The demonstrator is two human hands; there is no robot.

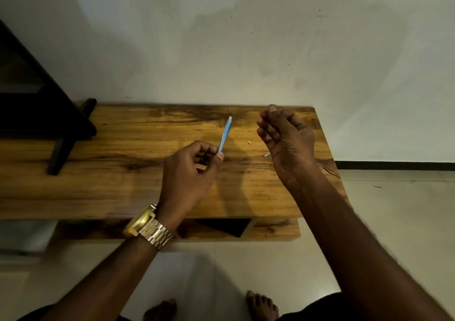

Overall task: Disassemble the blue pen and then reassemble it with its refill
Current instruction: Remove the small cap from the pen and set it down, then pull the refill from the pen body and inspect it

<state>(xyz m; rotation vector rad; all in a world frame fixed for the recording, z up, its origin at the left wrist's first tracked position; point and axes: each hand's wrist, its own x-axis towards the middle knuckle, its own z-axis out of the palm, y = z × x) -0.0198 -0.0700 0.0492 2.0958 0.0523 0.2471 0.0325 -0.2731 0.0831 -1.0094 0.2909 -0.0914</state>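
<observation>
Pinched between thumb and fingertips of the left hand [190, 173], the blue pen [225, 134] is held by its near end above the wooden table [123, 173], its far end tilted up and away. The right hand [283, 143] is raised just beside it, fingers loosely curled, nothing seen in it. A small white piece [249, 142] lies on the wood between them. The barrel is judged light, stiff and smooth, so slipping is likely; a grip near mid-length is advised
</observation>
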